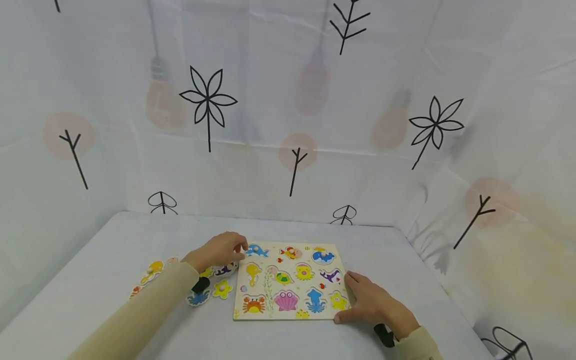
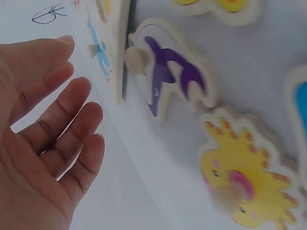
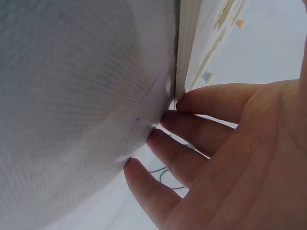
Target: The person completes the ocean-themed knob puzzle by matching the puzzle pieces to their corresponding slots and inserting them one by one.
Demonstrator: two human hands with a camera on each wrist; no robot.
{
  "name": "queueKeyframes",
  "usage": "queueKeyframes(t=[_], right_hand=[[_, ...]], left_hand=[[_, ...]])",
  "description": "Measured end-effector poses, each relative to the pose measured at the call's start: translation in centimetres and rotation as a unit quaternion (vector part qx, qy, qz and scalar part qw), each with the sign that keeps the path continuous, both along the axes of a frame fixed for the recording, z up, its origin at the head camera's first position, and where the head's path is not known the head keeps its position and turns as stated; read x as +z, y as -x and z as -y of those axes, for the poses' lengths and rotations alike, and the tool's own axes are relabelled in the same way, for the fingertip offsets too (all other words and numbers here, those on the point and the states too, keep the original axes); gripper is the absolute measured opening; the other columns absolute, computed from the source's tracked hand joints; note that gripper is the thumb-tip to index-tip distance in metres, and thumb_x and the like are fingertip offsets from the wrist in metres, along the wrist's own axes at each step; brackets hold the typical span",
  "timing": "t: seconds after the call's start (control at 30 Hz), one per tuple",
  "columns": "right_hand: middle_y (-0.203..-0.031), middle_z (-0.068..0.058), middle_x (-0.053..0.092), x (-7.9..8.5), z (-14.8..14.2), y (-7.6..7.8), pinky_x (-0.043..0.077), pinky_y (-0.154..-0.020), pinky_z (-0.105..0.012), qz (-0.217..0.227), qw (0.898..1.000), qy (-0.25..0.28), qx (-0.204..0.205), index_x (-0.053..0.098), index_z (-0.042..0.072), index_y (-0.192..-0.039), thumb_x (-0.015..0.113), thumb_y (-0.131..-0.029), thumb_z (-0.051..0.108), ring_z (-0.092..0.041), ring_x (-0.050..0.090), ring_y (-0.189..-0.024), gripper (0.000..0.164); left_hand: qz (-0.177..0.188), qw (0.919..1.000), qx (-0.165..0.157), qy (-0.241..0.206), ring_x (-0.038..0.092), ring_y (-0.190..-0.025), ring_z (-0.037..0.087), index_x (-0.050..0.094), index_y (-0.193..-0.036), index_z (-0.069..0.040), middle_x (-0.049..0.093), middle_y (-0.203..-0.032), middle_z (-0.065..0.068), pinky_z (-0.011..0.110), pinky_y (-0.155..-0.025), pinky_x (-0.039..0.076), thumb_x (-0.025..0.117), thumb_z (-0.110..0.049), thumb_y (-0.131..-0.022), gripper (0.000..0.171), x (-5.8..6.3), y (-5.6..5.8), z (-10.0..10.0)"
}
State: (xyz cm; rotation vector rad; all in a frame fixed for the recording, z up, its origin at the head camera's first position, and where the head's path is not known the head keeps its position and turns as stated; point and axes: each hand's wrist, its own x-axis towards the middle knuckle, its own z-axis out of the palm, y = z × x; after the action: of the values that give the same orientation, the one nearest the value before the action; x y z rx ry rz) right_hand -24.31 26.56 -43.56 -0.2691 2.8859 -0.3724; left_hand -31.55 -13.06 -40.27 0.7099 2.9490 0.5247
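Observation:
A pale wooden peg puzzle board with sea-animal pictures lies on the table. My left hand hovers by its top left corner, beside the blue dolphin piece. In the left wrist view, that hand's fingers are loosely bent and hold nothing. Close to them lie a loose purple piece with a round knob and a yellow octopus piece. My right hand rests along the board's right edge. Its fingertips touch the table, with the index finger against the board's side.
Left of the board lie a yellow star piece, a blue piece and a yellow seahorse piece. A red fish piece and a blue whale piece sit in the board's top row. Patterned white cloth hangs behind the table.

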Motion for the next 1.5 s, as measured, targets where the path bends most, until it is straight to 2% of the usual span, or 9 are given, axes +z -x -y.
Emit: queueKeyframes(t=[0.3, 0.5, 0.67, 1.07, 1.5], right_hand=[[-0.149, -0.016, 0.033, -0.3, -0.2, -0.1, 0.028, -0.105, -0.056, 0.002, 1.0, 0.006, -0.001, 0.035, 0.003, -0.146, 0.076, -0.05, 0.074, -0.037, 0.032, -0.135, 0.125], [-0.149, -0.016, 0.034, -0.5, -0.3, 0.0, 0.028, -0.105, -0.056, 0.001, 1.0, -0.002, -0.001, 0.036, 0.003, -0.146, 0.075, -0.05, 0.075, -0.037, 0.032, -0.135, 0.126], [-0.149, -0.016, 0.034, -0.4, -0.3, 0.0, 0.028, -0.105, -0.056, -0.002, 1.0, -0.003, 0.001, 0.036, 0.003, -0.146, 0.075, -0.05, 0.075, -0.037, 0.033, -0.135, 0.125], [-0.149, -0.016, 0.033, -0.3, -0.2, -0.2, 0.028, -0.104, -0.058, 0.003, 1.0, -0.001, -0.011, 0.036, 0.004, -0.146, 0.076, -0.049, 0.074, -0.038, 0.032, -0.135, 0.126], [-0.149, -0.015, 0.033, -0.3, -0.1, 0.1, 0.029, -0.105, -0.056, -0.007, 1.0, -0.005, 0.001, 0.035, 0.004, -0.146, 0.074, -0.05, 0.076, -0.037, 0.032, -0.135, 0.126]], left_hand=[[0.022, 0.9993, 0.03, 0.005, 0.048, -0.074, 0.014, 0.066, -0.095, -0.018, 0.052, -0.078, -0.006, 0.031, -0.069, 0.044, 0.074, -0.025, -0.084, 0.016, -1.3, -1.6, 1.1], [0.014, 0.9997, 0.022, 0.002, 0.048, -0.073, 0.014, 0.065, -0.091, -0.019, 0.052, -0.076, -0.007, 0.032, -0.067, 0.043, 0.074, -0.022, -0.083, 0.013, -1.9, -2.1, 1.8], [0.009, 0.9997, 0.022, -0.003, 0.047, -0.073, 0.013, 0.064, -0.088, -0.02, 0.051, -0.076, -0.008, 0.032, -0.068, 0.042, 0.073, -0.021, -0.083, 0.01, -2.2, -2.3, 2.0], [0.025, 0.9991, 0.033, -0.006, 0.046, -0.074, 0.014, 0.061, -0.086, -0.02, 0.05, -0.075, -0.006, 0.033, -0.068, 0.041, 0.072, -0.02, -0.084, 0.011, -2.3, -2.4, 1.9], [0.027, 0.9986, 0.043, -0.013, 0.047, -0.073, 0.014, 0.061, -0.084, -0.021, 0.05, -0.075, -0.006, 0.032, -0.067, 0.041, 0.07, -0.017, -0.085, 0.01, -2.4, -2.3, 2.0]])
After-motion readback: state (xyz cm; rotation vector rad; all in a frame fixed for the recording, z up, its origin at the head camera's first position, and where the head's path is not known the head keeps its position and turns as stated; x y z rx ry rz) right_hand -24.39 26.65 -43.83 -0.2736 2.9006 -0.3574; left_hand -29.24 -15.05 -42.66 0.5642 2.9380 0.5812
